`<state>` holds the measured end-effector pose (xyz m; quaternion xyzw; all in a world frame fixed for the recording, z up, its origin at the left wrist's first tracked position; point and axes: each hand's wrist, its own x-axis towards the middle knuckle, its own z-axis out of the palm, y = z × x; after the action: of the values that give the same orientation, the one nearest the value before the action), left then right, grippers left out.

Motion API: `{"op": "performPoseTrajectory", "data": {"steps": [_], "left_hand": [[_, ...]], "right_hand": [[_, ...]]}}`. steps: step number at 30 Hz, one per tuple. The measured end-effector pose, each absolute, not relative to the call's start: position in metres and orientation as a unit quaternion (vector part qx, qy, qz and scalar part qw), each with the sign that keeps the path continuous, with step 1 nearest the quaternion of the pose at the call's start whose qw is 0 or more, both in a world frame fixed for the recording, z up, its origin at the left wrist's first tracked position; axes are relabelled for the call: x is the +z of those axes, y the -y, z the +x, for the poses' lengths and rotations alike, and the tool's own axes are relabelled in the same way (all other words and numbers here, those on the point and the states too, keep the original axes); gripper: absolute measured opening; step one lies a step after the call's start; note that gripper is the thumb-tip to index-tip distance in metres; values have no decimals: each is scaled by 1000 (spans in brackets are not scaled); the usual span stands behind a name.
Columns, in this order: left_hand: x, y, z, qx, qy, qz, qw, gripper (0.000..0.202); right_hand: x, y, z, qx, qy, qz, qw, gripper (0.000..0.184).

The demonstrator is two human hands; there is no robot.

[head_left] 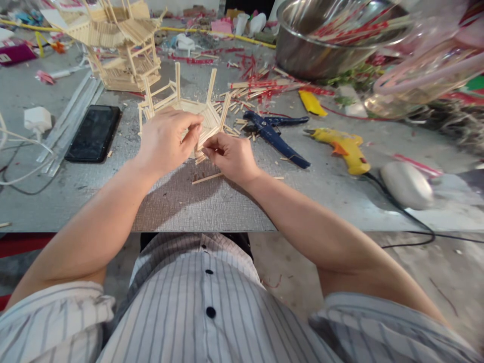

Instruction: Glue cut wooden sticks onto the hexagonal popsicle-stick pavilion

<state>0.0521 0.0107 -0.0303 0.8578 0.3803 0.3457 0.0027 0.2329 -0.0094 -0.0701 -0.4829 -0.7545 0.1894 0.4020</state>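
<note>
A small hexagonal frame of wooden sticks (189,103) with upright posts stands on the grey table (212,201) in front of me. My left hand (166,138) grips its near side, fingers curled over the edge. My right hand (230,156) pinches a thin wooden stick (206,138) against the frame's near edge. Another loose stick (207,178) lies on the table just below my hands.
A taller stick-built tower (121,43) stands at the back left. A black phone (94,133) lies left, blue cutters (276,136) and a yellow glue gun (344,146) right. A steel bowl (302,50) holds sticks at the back right. Cut sticks (249,88) litter the middle.
</note>
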Motion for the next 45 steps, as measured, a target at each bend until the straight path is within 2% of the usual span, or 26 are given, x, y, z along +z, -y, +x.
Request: {"op": "performPoseTrajectory", "data": {"steps": [45], "left_hand": [[-26,-7,53,353,-370,859,-8,35]], "right_hand": [[-68,11,231,204,751,-483,402,5]]}}
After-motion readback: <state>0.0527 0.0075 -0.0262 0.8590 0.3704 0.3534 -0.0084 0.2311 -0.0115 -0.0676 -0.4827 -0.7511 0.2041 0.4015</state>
